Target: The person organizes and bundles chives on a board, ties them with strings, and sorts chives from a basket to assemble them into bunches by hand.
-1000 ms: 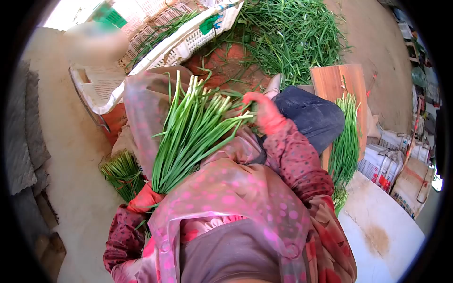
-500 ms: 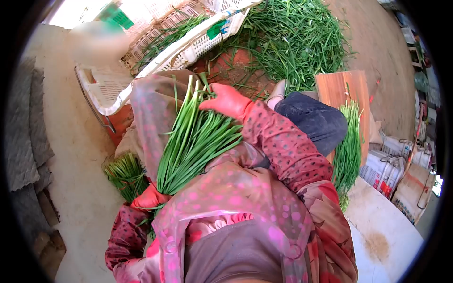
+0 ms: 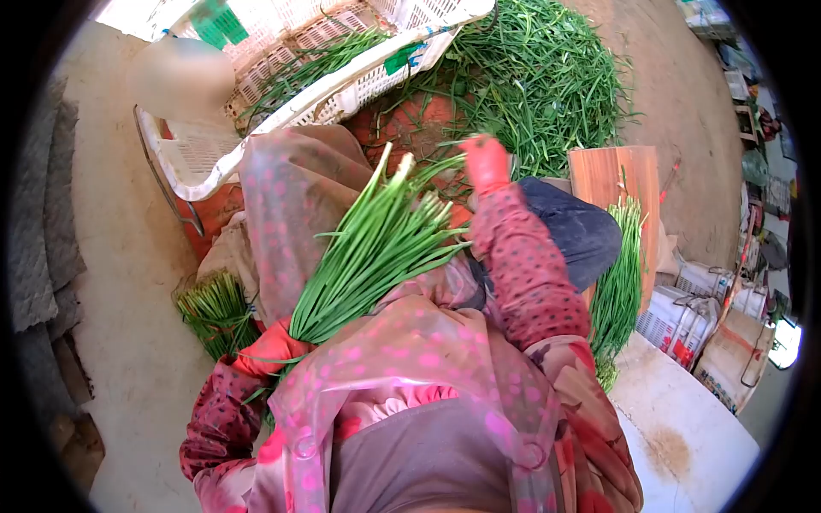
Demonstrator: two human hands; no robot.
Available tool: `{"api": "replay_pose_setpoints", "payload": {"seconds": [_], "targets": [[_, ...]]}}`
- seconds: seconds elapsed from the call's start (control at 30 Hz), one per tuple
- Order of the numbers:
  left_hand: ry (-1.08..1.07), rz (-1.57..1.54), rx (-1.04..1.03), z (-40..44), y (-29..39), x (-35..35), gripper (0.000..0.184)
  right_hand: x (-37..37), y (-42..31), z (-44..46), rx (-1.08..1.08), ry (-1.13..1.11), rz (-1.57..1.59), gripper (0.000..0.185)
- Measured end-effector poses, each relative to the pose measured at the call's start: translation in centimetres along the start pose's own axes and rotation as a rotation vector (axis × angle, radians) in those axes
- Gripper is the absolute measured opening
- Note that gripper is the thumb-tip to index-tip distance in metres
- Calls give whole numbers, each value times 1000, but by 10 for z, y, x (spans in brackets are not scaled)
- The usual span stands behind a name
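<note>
A loose bunch of garlic chives [image 3: 368, 256] lies across my lap, its pale cut ends fanned toward the top. At the leafy end, my left hand [image 3: 272, 346], in a red rubber glove, is closed round the blades. My right hand [image 3: 486, 162], gloved the same way, is up and to the right of the bunch. Its fingers are closed on a few thin chive strands that stick out to the left; motion smears them a little. Left of my knee stands a tied bundle of chives [image 3: 218, 316], cut ends up.
A white plastic crate [image 3: 368, 94] with some chives inside leans in front of me. Beyond my right hand spreads a heap of loose green leaves [image 3: 547, 77]. On my right, more chives [image 3: 620, 282] lie over a wooden board [image 3: 611, 167]. Packed bags [image 3: 676, 316] stand farther right.
My right hand has moved from the cut ends of the bunch to the right, drawing a few strands away. The bunch's ends have spread apart and shifted right. My left hand keeps its grip.
</note>
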State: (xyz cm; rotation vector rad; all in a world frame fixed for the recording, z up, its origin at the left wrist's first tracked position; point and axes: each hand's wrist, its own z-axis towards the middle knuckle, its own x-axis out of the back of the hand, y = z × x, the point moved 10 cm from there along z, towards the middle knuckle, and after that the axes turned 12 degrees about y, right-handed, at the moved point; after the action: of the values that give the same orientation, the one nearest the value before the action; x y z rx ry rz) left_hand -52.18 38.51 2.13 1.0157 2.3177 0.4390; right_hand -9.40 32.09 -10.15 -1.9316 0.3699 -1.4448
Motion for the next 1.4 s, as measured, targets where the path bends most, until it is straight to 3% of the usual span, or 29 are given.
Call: {"api": "replay_pose_setpoints", "payload": {"seconds": [0.1,0.17,0.23,0.3,0.37,0.43,0.47,0.5,0.53,0.57,0.63,0.67,0.77,0.8,0.87,0.9,0.97,1.0,1.03,1.1,1.13,1.23,1.3,1.4], "targets": [[19,91,-9,0,-5,8,47,28,22,-2,-384,-178,273,19],[37,156,-43,2,9,1,46,0,-22,-36,-356,-369,466,19],[55,231,-77,2,31,-9,44,-27,-93,-81,43,-606,163,22],[149,124,77,-1,48,-8,44,-70,-93,-89,413,-346,-119,22],[230,394,111,-6,78,6,40,-62,-73,-55,-27,-349,264,20],[344,591,-265,-8,126,23,39,-30,-40,-9,-242,-188,481,15],[423,705,-353,-16,155,15,39,-7,-19,8,-343,-50,563,15],[506,817,-446,-29,187,3,39,15,-12,16,-372,51,620,17],[607,976,-625,-41,210,-5,48,17,-12,18,-364,-6,652,17],[608,982,-634,-40,214,-8,48,16,-13,15,-357,-62,684,18],[841,1743,-889,-50,237,-36,65,-8,-32,-8,-298,-193,873,18],[910,1876,-863,-44,233,-36,81,-26,-30,-31,-441,-384,760,18],[939,2155,-625,-13,196,-2,98,-76,-15,-57,-533,-508,968,18],[891,2200,-759,-9,180,-2,97,-101,-7,-64,-591,-591,1148,20],[891,2202,-773,-4,159,-3,96,-113,-10,-79,-683,-693,1412,26],[886,2176,-784,-4,152,-5,97,-112,0,-85,-820,-634,1347,27],[907,2123,-803,-4,139,-2,97,-74,8,-71,-852,-310,1239,26],[927,2074,-822,-5,134,1,98,-74,23,-56,-730,-471,1311,27],[928,2072,-821,-6,127,4,98,-29,-13,-56,-613,-577,1413,27],[883,1896,-579,1,110,29,100,5,16,-29,-626,-422,1403,30],[864,1844,-616,0,107,29,101,31,19,-23,-598,-335,1317,30],[891,1769,-683,-2,101,26,90,101,-26,-29,-249,-252,540,26],[897,1771,-670,0,99,25,91,93,-76,-56,249,-210,271,32],[880,1783,-672,0,97,24,92,46,-126,-113,498,-352,-285,32]]}}
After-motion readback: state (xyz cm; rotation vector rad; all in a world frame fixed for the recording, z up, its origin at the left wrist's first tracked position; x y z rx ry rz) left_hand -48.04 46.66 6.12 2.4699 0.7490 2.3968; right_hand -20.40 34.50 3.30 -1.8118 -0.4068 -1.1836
